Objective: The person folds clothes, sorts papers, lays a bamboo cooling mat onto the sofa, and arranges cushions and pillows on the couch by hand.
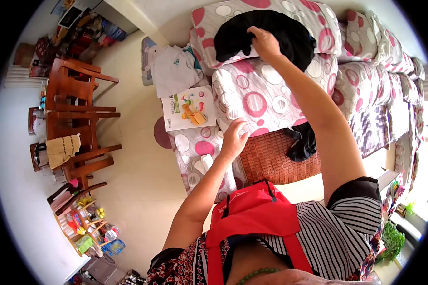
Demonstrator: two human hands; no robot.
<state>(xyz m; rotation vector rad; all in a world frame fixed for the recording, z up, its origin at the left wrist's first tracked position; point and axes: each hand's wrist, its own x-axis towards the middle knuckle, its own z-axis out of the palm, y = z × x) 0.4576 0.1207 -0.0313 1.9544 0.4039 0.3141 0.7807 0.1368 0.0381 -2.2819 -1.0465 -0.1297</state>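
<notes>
A black garment lies bunched over the patterned back cushion of a sofa. My right hand is on its front part, fingers bent and closed at the cloth; the exact grip is partly hidden. My left hand is lower, at the front edge of the covered seat cushion, with thumb and fingers apart and nothing visible in it. Left of that cushion lies a white picture box or book with a yellow toy printed on it. Behind it is a folded white garment.
A brown woven mat covers the near seat, with another dark cloth on it. More patterned cushions run to the right. Wooden chairs stand at left, past the tiled floor. A red apron covers my front.
</notes>
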